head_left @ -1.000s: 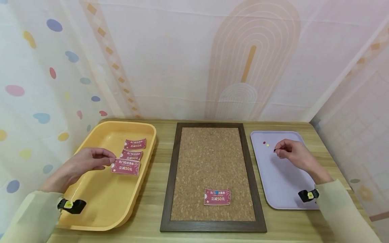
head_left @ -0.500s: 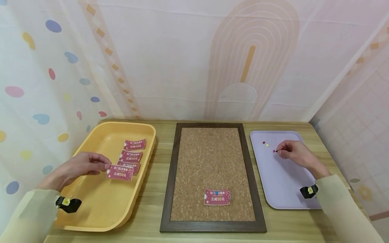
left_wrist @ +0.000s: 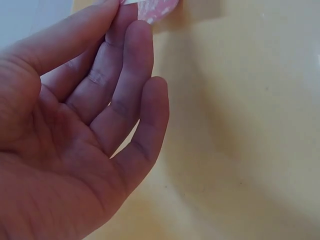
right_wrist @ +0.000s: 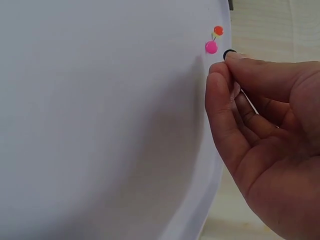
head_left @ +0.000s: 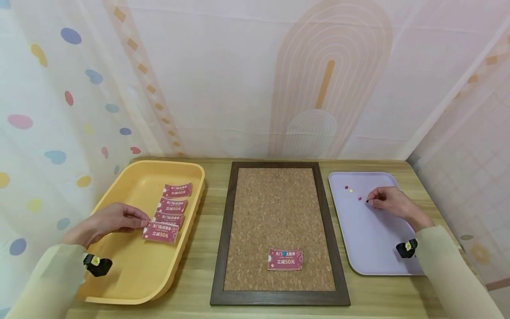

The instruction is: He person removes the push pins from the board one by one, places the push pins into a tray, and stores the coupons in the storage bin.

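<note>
Between thumb and index finger, my left hand (head_left: 115, 221) pinches a pink printed coupon (head_left: 160, 233) by its left end, over the yellow tray (head_left: 127, 274). Several similar coupons (head_left: 177, 190) lie behind it along the tray's right side. In the left wrist view only a corner of the coupon (left_wrist: 159, 7) shows at the fingertips. Over the lilac tray (head_left: 374, 248), my right hand (head_left: 394, 206) pinches a black-headed thumbtack (right_wrist: 229, 53); the fingers hide most of it. A pink thumbtack (right_wrist: 211, 47) lies just beyond these fingertips.
A dark-framed cork board (head_left: 279, 208) lies between the trays. Near its front edge is another coupon (head_left: 284, 262) with a blue tack (head_left: 284, 254) in it. Red (head_left: 346, 187) and yellow (head_left: 351, 191) tacks lie in the lilac tray. A patterned curtain (head_left: 219, 79) hangs behind the table.
My left hand has moved the held coupon a little toward me, so another coupon behind it now shows. My right hand has shifted slightly right with the black tack, uncovering the pink one.
</note>
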Demonstrator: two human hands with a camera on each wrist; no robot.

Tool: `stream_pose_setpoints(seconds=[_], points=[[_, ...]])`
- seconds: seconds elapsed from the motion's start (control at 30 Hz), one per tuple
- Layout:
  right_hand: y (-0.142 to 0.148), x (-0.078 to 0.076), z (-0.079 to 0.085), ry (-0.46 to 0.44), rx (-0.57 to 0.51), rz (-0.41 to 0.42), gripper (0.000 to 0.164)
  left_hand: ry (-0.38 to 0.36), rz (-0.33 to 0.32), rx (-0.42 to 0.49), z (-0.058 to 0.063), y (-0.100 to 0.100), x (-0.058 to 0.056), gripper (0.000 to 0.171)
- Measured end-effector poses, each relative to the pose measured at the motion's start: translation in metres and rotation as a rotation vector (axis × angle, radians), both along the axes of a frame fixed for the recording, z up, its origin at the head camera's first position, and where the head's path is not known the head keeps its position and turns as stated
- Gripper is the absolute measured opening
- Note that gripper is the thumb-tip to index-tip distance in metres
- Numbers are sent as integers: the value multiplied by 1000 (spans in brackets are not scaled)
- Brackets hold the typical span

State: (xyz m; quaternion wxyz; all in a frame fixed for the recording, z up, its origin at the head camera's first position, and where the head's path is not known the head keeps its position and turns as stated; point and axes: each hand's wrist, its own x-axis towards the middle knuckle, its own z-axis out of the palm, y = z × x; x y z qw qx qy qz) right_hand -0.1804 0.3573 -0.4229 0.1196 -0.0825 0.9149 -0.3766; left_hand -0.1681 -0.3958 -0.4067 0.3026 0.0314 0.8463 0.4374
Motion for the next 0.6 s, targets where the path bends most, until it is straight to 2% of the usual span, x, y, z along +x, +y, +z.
stream_pose_setpoints(seconds=[0.3, 0.6], points=[[4, -3, -2, -63, 25, 0, 8, -31, -23, -20, -10, -9, 1, 32], [8, -5, -4, -67, 35, 32, 9, -44, -32, -38, -8, -8, 3, 33]])
